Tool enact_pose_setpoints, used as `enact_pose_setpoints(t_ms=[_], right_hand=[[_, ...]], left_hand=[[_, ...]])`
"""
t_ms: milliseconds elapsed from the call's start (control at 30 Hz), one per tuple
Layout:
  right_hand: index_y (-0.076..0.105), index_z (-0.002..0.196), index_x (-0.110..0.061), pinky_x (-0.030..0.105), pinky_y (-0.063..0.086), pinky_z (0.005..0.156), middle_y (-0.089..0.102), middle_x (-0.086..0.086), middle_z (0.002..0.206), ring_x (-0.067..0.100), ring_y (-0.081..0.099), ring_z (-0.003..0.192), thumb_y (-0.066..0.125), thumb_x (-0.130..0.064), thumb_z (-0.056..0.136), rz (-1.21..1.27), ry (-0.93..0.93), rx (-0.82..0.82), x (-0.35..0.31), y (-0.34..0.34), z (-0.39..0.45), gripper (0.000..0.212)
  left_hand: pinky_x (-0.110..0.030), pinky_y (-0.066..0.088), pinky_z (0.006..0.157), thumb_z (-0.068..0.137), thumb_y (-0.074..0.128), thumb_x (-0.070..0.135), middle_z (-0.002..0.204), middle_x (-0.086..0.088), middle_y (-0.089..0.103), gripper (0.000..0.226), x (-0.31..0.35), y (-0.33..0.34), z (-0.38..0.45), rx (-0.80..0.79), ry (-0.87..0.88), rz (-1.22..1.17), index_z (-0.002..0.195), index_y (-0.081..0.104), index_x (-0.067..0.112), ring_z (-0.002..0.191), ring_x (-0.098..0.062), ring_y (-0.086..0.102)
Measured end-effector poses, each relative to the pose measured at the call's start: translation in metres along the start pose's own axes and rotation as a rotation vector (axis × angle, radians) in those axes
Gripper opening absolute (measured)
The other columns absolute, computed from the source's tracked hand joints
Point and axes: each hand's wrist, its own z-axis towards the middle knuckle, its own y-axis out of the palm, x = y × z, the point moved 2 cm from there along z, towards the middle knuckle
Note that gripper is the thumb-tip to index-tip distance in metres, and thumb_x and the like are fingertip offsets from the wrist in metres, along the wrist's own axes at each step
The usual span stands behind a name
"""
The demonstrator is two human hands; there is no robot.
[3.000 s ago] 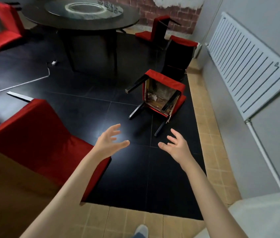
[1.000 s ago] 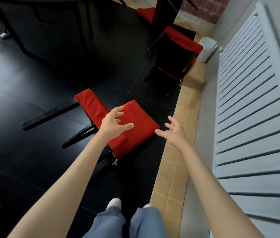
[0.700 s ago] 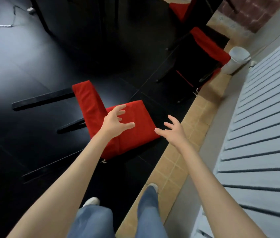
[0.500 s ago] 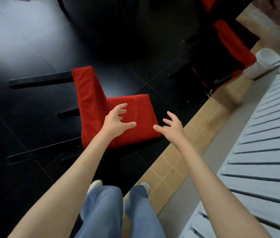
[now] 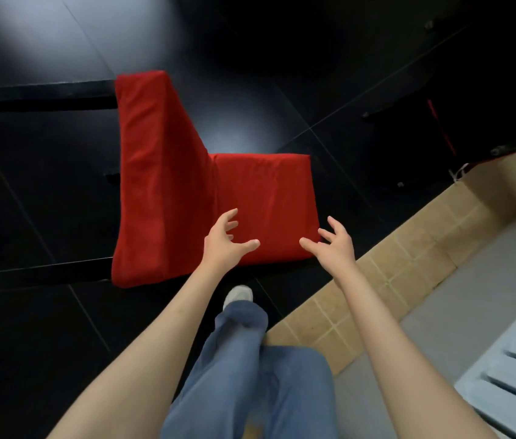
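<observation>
Left hand [image 5: 222,246] and right hand [image 5: 335,246], both spread wide with fingers apart and lightly bent, gripped nothing. They hung side by side, palms down, over the red chair [image 5: 187,191]. The left hand was over the smaller red panel close to its near edge, the right over that panel's near right corner. Whether any fingertip touched the fabric could not be told from this view. The red chair lay toppled on its side on the black floor [image 5: 44,343], its two cushioned panels meeting in an L, just ahead of the person's feet. Three black legs [image 5: 41,94] of the chair showed, all reaching left along the floor: one long at the far edge, one long at the near edge, one short stub between. One white shoe [image 5: 238,294] and two legs in blue jeans [image 5: 250,375] stood just short of the chair. A strip of tan tiles [image 5: 408,267] ran beside the black floor on the right, with one pale radiator [image 5: 510,378] beyond it. One second chair [image 5: 440,131], dark with red trim, stood well apart at the upper right, largely in shadow. Count: two hands, two chairs, one shoe.
</observation>
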Motion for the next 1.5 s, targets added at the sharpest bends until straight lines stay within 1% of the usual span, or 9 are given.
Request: enact_pose_setpoints(t_ms=[267,500,733,900,1033,1100,1200,1367,1500], right_hand=[[0.028,0.151,-0.025,0.039,0.042,0.106,0.048,0.006,0.144,0.023,0.048,0.131,0.082,-0.020,0.076,-0.096,0.060,-0.078,0.088,0.041,0.123,0.093],[0.028,0.151,-0.022,0.038,0.042,0.107,0.048,0.008,0.144,0.023,0.048,0.130,0.084,-0.021,0.074,-0.157,0.034,-0.109,0.181,0.079,0.221,0.096],[0.028,0.152,-0.022,0.040,0.040,0.109,0.044,0.009,0.147,0.024,0.045,0.133,0.085,-0.025,0.073,-0.131,-0.003,-0.019,0.253,0.099,0.272,0.097],[0.021,0.154,-0.022,0.033,0.031,0.109,0.031,0.009,0.153,0.024,0.035,0.139,0.082,-0.031,0.075,-0.147,-0.086,0.092,0.290,0.112,0.278,0.100],[0.014,0.155,-0.023,0.027,0.031,0.098,0.021,0.012,0.155,0.025,0.035,0.136,0.081,-0.034,0.076,-0.130,-0.057,0.121,0.313,0.121,0.285,0.104],[0.005,0.156,-0.025,0.029,0.032,0.097,0.014,0.016,0.157,0.027,0.033,0.137,0.081,-0.037,0.076,-0.110,-0.030,0.141,0.320,0.129,0.288,0.111],[-0.010,0.154,-0.028,0.039,0.032,0.108,0.002,0.020,0.159,0.033,0.026,0.142,0.080,-0.043,0.075,-0.049,-0.002,0.189,0.322,0.141,0.296,0.121],[-0.017,0.152,-0.026,0.041,0.030,0.110,-0.008,0.023,0.159,0.039,0.030,0.140,0.074,-0.053,0.077,0.043,0.033,0.244,0.328,0.153,0.313,0.121],[-0.019,0.152,-0.024,0.041,0.029,0.111,-0.009,0.022,0.159,0.037,0.027,0.142,0.073,-0.057,0.077,0.078,0.045,0.266,0.333,0.154,0.323,0.123]], left_hand=[[-0.030,0.043,0.098,0.069,0.087,0.029,0.138,0.000,0.052,0.089,-0.094,0.068,0.084,-0.059,-0.076,0.081,0.144,0.039,0.031,0.125,-0.020,0.050],[-0.031,0.039,0.105,0.071,0.086,0.022,0.142,-0.008,0.049,0.090,-0.201,0.127,0.133,-0.060,-0.099,0.061,0.146,0.038,0.026,0.129,-0.021,0.047],[-0.027,0.041,0.099,0.071,0.086,0.021,0.139,-0.006,0.052,0.086,-0.274,0.167,0.151,-0.007,-0.060,0.012,0.144,0.040,0.029,0.118,-0.013,0.049],[-0.028,0.041,0.099,0.072,0.085,0.023,0.138,-0.005,0.051,0.086,-0.307,0.194,0.142,0.198,-0.072,-0.073,0.145,0.039,0.028,0.119,-0.015,0.049],[-0.038,0.038,0.110,0.073,0.084,0.024,0.147,-0.011,0.040,0.101,-0.322,0.211,0.142,0.390,-0.158,-0.206,0.152,0.021,0.027,0.131,-0.024,0.043],[-0.035,0.031,0.113,0.071,0.085,0.025,0.153,-0.014,0.031,0.114,-0.328,0.217,0.147,0.441,-0.207,-0.256,0.155,0.007,0.027,0.139,-0.026,0.034],[-0.038,0.030,0.109,0.070,0.086,0.031,0.154,-0.019,0.024,0.124,-0.328,0.229,0.160,0.514,-0.273,-0.314,0.154,-0.006,0.030,0.139,-0.031,0.033],[-0.044,0.031,0.109,0.068,0.085,0.040,0.157,-0.018,0.018,0.130,-0.327,0.252,0.178,0.652,-0.321,-0.374,0.153,-0.013,0.027,0.140,-0.033,0.032],[-0.046,0.032,0.108,0.068,0.084,0.046,0.159,-0.016,0.012,0.134,-0.329,0.264,0.189,0.683,-0.351,-0.392,0.152,-0.017,0.022,0.140,-0.033,0.032]])
